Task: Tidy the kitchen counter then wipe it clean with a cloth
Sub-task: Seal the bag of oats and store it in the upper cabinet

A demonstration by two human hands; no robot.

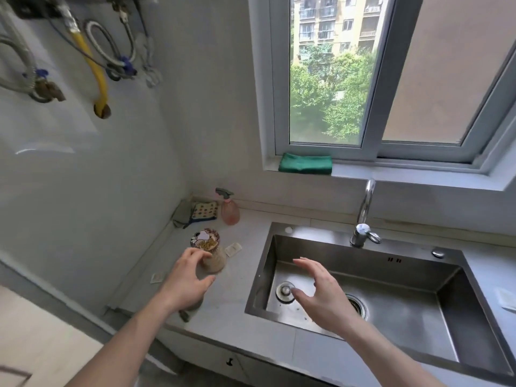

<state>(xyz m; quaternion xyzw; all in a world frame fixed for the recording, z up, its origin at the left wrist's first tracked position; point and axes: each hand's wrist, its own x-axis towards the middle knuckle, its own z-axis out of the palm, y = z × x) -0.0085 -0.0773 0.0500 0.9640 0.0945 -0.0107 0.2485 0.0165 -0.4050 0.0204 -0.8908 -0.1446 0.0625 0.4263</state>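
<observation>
A glass jar [213, 259] with a cartoon-printed lid stands on the grey counter [223, 317] left of the sink. My left hand [187, 280] is spread just in front of the jar, fingertips near its lid, thumb out to the right, holding nothing. My right hand [321, 291] hovers open over the left part of the steel sink [446, 311]. A folded green cloth [305, 163] lies on the window sill. A patterned cloth [203, 211] sits in the back corner of the counter beside a pink spray bottle [230, 212].
Small white packets lie on the counter: one [233, 249] right of the jar, one [156, 277] to its left. The tap [364, 216] rises behind the sink. Pipes and hoses [97, 65] hang on the left wall. A white item [506, 298] lies at far right.
</observation>
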